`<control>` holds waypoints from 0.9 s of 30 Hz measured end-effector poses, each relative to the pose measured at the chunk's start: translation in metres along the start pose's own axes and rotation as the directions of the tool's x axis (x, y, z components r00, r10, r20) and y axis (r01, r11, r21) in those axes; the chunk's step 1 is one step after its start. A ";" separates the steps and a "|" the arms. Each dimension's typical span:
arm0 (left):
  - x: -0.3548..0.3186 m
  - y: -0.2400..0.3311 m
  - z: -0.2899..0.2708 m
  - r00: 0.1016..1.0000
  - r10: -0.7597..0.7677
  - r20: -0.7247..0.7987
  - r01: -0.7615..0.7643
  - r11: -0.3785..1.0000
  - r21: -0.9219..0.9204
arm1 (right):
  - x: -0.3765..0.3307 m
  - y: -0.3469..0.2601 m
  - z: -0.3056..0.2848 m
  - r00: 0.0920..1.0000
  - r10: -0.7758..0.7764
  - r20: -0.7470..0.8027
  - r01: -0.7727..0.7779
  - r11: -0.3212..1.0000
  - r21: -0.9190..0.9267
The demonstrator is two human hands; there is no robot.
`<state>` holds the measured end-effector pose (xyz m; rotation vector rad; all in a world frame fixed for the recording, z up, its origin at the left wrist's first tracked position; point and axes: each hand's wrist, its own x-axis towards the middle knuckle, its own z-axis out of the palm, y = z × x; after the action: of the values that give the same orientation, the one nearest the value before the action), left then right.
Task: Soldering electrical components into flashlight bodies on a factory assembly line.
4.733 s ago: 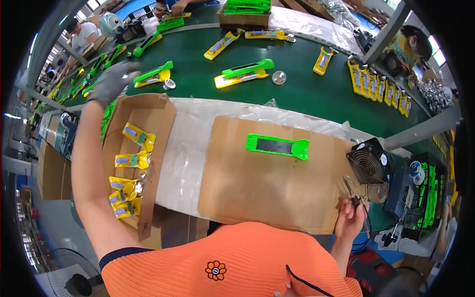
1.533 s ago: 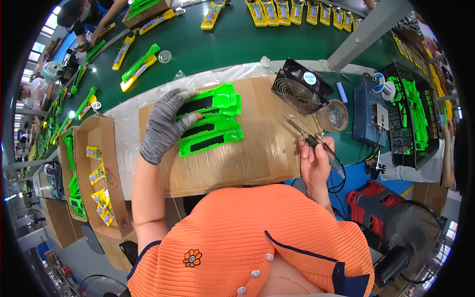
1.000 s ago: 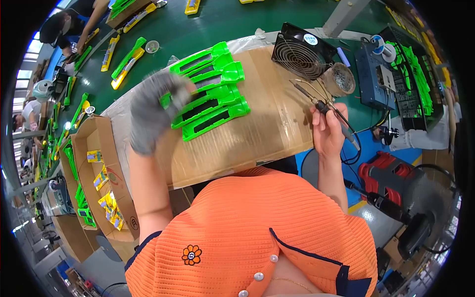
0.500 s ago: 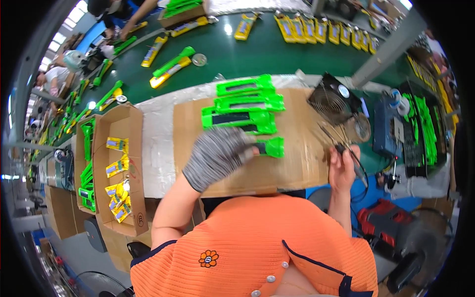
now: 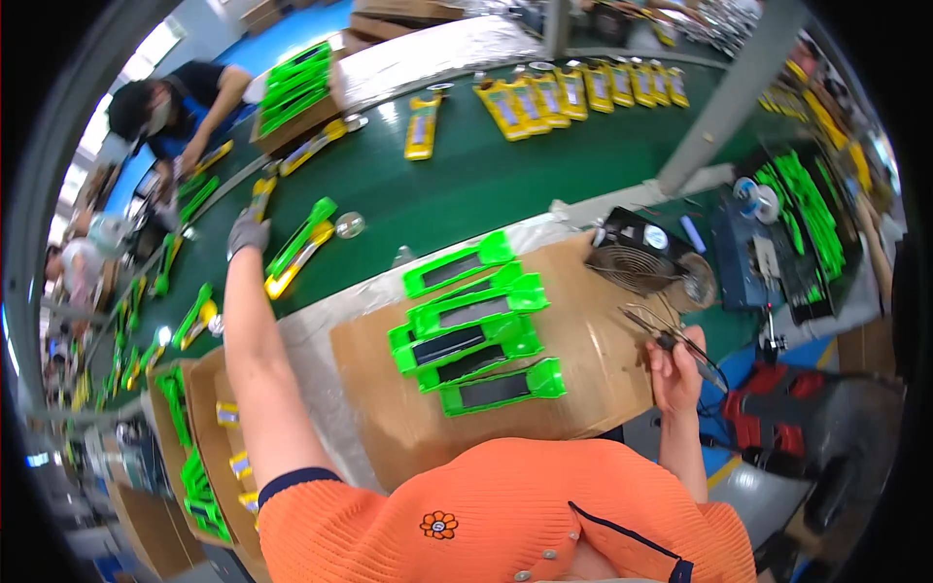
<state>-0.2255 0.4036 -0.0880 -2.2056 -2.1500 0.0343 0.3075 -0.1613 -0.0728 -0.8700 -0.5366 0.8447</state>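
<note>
Left hand (image 5: 249,233), gloved, reached far over the belt (image 5: 466,185), grasp unclear; right hand (image 5: 673,369) gripped a soldering iron (image 5: 671,335). I feared its tip scorching the cardboard (image 5: 593,360).

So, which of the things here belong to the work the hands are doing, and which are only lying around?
In the work:
- left hand, gloved, reaching to a green and yellow piece on the green belt
- right hand, holding a thin tool
- green pieces on the cardboard sheet

Lying around:
- small black fan
- yellow packs
- box of parts
</note>
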 end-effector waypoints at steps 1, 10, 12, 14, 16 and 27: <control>-0.002 -0.004 0.005 0.998 -0.019 -0.063 0.019 1.000 0.000 | -0.002 -0.001 0.002 1.000 -0.010 -0.006 0.010 1.000 -0.020; -0.041 -0.033 -0.074 0.953 0.179 -0.245 -0.289 0.781 -0.554 | 0.009 -0.002 0.008 0.988 -0.044 0.145 0.052 0.997 -0.058; -0.087 -0.037 -0.123 0.901 0.345 -0.262 -0.430 0.785 -0.446 | 0.007 -0.005 0.017 0.989 -0.023 0.148 0.030 0.998 -0.048; -0.174 0.000 -0.156 0.890 0.292 -0.350 -0.456 0.598 -0.660 | 0.006 -0.008 0.019 0.977 0.003 0.214 0.021 0.994 -0.109; -0.285 0.046 -0.189 0.867 0.388 -0.312 -0.482 0.497 -0.722 | -0.002 -0.007 0.031 0.959 0.039 0.281 -0.069 0.993 0.097; -0.488 0.148 -0.083 0.749 0.610 -0.258 -0.650 0.599 -0.467 | -0.028 0.032 0.082 0.924 0.277 0.265 -0.333 0.921 0.201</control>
<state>-0.0861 -0.0905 -0.0275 -3.1116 -1.2976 -0.6862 0.2205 -0.1362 -0.0568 -0.6407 -0.4920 1.2845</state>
